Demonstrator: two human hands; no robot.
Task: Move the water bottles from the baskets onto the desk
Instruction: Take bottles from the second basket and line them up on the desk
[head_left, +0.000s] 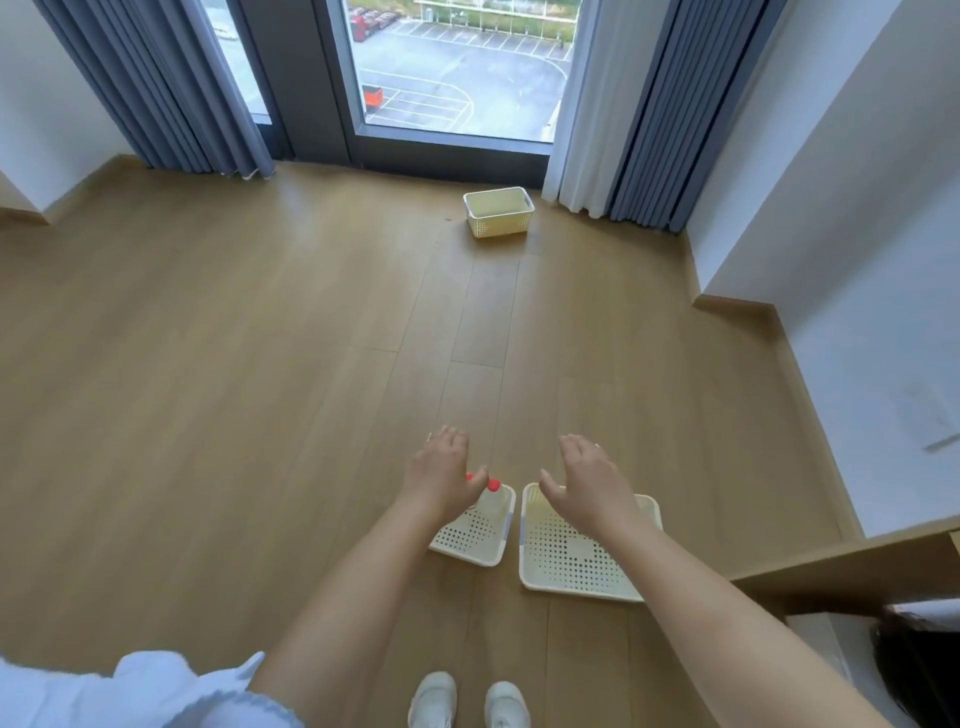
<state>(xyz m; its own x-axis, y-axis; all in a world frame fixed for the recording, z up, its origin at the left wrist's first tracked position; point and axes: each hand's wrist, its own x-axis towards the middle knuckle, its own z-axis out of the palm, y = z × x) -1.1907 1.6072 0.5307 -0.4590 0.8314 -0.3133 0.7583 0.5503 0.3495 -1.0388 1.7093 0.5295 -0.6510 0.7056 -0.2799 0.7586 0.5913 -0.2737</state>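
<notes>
Two cream perforated baskets stand side by side on the wooden floor in front of my feet. The left basket (467, 540) holds clear water bottles with red caps; one bottle (492, 500) shows beside my wrist and a second red cap peeks out behind my fingers. My left hand (440, 475) hovers above that basket, fingers apart, holding nothing. The right basket (571, 566) shows only its dotted bottom. My right hand (589, 480) hangs over its far edge, spread wide and empty. A wooden desk edge (852, 566) juts in at the lower right.
A third cream basket (498, 212) sits on the floor near the glass door and the curtains (644, 114). White walls close the room on both sides. My white shoes (467, 701) stand just behind the two near baskets.
</notes>
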